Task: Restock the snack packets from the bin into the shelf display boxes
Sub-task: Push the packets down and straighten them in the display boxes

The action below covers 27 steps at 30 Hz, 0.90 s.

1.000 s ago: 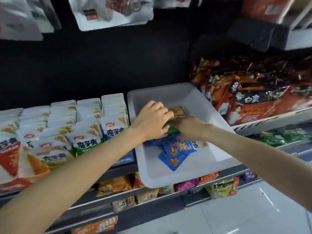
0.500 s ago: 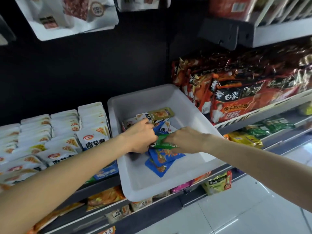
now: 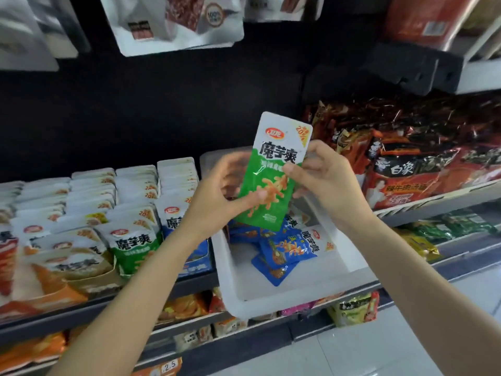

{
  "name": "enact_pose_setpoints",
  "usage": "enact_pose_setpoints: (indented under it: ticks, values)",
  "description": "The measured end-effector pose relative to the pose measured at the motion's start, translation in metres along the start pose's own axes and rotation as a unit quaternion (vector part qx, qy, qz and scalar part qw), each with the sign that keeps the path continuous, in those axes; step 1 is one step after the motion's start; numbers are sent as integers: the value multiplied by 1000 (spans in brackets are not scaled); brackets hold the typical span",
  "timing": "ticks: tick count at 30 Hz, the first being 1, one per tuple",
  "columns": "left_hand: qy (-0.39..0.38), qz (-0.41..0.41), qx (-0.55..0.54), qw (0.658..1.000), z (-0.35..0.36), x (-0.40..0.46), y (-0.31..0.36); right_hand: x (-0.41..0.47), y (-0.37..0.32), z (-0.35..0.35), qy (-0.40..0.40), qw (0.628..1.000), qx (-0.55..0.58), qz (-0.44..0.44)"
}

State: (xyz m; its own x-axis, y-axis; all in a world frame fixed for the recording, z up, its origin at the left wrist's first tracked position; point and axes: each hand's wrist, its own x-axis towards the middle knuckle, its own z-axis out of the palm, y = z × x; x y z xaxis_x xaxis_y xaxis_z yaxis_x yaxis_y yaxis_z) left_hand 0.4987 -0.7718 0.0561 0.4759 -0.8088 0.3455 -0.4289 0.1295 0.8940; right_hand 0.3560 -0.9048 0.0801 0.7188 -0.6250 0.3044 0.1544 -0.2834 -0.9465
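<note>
A green and white snack packet (image 3: 273, 169) is held upright above the white plastic bin (image 3: 282, 299). My left hand (image 3: 217, 202) pinches its lower left part, thumb on the front. My right hand (image 3: 325, 177) grips its right edge, thumb across the front. Several blue packets (image 3: 284, 251) lie in the bin below. To the left, shelf display boxes (image 3: 108, 213) hold rows of white-topped packets; one row with green packets (image 3: 132, 248) stands at the front.
Red and dark noodle bags (image 3: 423, 164) fill the shelf to the right of the bin. Hanging white pouches (image 3: 179, 20) are overhead. Lower shelves hold orange, pink and yellow-green packets (image 3: 352, 308). White floor tiles (image 3: 379, 348) show at the bottom right.
Both hands were down in the bin among the packets. They have lifted the green packet out and now hold it upright above the bin.
</note>
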Motion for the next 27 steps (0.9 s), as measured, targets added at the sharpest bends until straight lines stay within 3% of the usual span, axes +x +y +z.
enact_pose_setpoints:
  ticks: [6,11,14,17,20,21,24,27]
  values:
    - [19,-26,3,999,-36,-33,0,2,-18,38,-4,1000,13,0]
    - [59,-30,55,996,-70,-70,-7,2,-28,75,-56,987,-139,-55]
    - [96,-11,169,981,-89,-95,-15,5,-36,92,-153,952,-250,-86]
    - [193,64,339,919,-111,-119,-30,8,-38,107,-198,928,-293,-121]
    - [306,170,429,833,-123,-139,-46,9,-27,127,-184,918,-310,-163]
    - [314,204,436,818,-124,-146,-51,8,-21,133,-184,913,-322,-173]
    - [252,256,422,833,-118,-164,-72,6,-4,151,-177,888,-361,-224]
    - [181,175,451,856,-106,-176,-93,2,2,168,-200,854,-400,-267]
